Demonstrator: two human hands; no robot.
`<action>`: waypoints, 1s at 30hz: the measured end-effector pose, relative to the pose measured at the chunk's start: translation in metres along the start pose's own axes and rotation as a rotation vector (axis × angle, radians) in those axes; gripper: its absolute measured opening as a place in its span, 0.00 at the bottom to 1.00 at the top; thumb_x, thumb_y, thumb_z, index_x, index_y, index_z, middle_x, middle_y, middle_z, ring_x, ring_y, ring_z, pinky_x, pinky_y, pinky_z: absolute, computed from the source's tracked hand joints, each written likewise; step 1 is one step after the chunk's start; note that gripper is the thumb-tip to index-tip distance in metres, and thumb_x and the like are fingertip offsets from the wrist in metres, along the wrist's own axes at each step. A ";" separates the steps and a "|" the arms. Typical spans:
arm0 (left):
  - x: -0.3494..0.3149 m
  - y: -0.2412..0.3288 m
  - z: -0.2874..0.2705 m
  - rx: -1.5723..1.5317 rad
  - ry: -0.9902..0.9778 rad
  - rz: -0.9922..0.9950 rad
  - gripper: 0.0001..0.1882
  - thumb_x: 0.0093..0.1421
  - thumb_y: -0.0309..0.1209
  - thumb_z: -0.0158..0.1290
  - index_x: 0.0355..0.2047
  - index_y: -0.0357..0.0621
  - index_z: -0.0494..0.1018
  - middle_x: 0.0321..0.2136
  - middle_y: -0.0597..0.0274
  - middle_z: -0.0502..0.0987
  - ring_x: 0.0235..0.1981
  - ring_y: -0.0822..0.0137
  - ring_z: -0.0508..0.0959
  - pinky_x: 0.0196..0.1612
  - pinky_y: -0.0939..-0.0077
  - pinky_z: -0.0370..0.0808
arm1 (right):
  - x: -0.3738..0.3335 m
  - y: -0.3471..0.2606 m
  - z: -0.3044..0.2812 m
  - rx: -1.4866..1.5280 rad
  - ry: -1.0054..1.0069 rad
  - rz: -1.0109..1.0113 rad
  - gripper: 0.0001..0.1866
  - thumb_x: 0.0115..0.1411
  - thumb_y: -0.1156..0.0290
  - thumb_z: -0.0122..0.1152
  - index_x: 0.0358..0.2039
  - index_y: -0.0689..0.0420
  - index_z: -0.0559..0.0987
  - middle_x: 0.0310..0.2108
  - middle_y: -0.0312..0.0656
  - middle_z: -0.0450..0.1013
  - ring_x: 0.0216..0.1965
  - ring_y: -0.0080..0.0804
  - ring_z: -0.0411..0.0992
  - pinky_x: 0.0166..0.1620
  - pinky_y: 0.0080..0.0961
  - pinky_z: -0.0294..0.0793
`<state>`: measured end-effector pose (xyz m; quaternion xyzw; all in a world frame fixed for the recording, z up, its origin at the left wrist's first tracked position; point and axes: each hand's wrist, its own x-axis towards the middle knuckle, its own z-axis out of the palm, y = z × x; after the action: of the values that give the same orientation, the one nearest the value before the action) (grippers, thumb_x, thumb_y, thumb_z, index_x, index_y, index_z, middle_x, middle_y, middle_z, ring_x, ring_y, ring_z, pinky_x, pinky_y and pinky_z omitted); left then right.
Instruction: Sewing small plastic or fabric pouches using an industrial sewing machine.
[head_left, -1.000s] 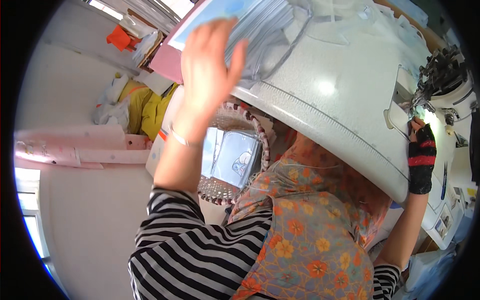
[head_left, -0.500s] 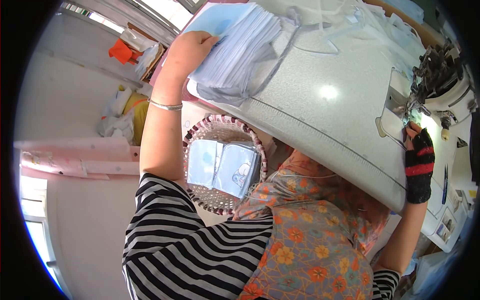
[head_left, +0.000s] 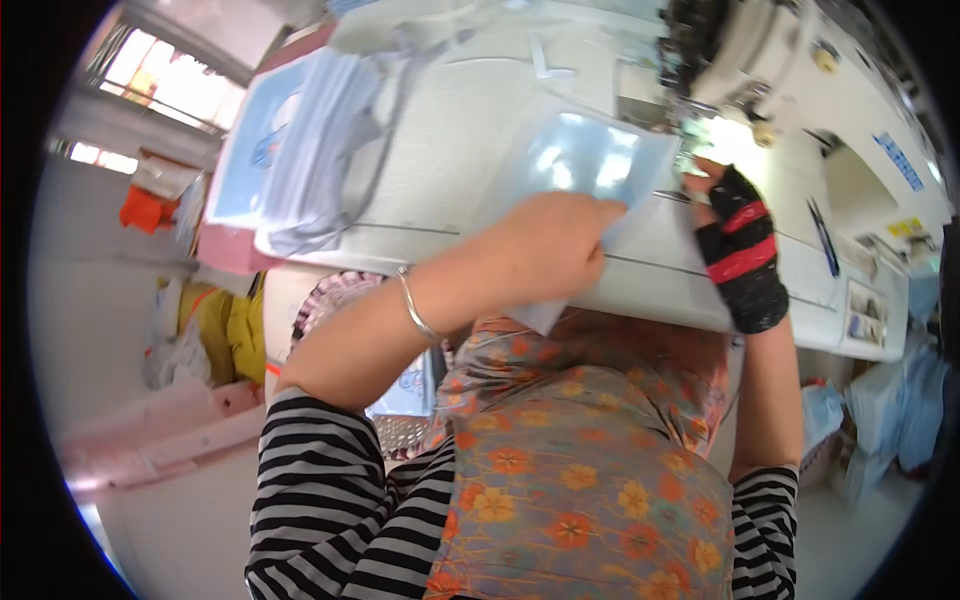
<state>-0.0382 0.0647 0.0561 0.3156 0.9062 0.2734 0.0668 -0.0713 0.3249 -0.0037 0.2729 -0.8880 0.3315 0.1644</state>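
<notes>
My left hand, with a bangle at the wrist, grips the near edge of a glossy light-blue sheet over the machine bed. The sheet is blurred by motion, and its far corner lies close to the lit needle area. My right hand, in a black and red fingerless glove, is beside the needle of the sewing machine. Its thumb and fingertips are drawn together by a small dark metal piece; what they hold, if anything, cannot be made out.
A thick stack of light-blue pieces stands at the table's left end. Below it, a woven basket holds blue printed pieces, partly hidden by my left arm. Dark tweezers and a small parts tray lie at the right.
My left hand has left the stack and moved right, carrying a light-blue sheet to the needle area. The right hand stays by the needle. The whole view has shifted to the right.
</notes>
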 end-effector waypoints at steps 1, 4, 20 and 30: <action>0.005 0.007 0.008 -0.027 0.058 0.086 0.19 0.56 0.31 0.52 0.48 0.38 0.75 0.30 0.42 0.79 0.32 0.45 0.78 0.38 0.55 0.75 | -0.007 -0.010 -0.003 0.064 -0.016 -0.007 0.14 0.54 0.80 0.58 0.41 0.57 0.82 0.52 0.49 0.75 0.51 0.50 0.73 0.56 0.38 0.72; 0.017 0.019 0.015 -0.208 -0.087 -0.051 0.18 0.55 0.35 0.53 0.44 0.37 0.75 0.31 0.42 0.79 0.33 0.40 0.78 0.40 0.48 0.75 | -0.019 -0.030 -0.002 -0.080 -0.130 -0.142 0.19 0.53 0.84 0.54 0.46 0.58 0.78 0.53 0.49 0.73 0.55 0.50 0.71 0.59 0.41 0.70; 0.069 -0.025 0.050 0.386 0.420 0.219 0.19 0.53 0.28 0.54 0.47 0.40 0.74 0.54 0.55 0.75 0.53 0.55 0.73 0.51 0.55 0.71 | 0.013 0.008 0.000 -0.168 -0.072 -0.185 0.21 0.54 0.82 0.53 0.49 0.57 0.78 0.54 0.47 0.73 0.53 0.50 0.71 0.57 0.40 0.72; 0.082 -0.021 0.061 0.439 0.493 0.179 0.15 0.53 0.32 0.56 0.40 0.41 0.77 0.51 0.54 0.77 0.50 0.60 0.74 0.48 0.58 0.69 | 0.019 0.013 0.007 -0.208 -0.072 -0.155 0.18 0.54 0.83 0.53 0.45 0.58 0.79 0.50 0.48 0.76 0.52 0.49 0.72 0.56 0.40 0.72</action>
<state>-0.0967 0.1284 -0.0027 0.3253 0.9010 0.1445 -0.2479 -0.0949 0.3218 -0.0063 0.3338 -0.8992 0.2140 0.1847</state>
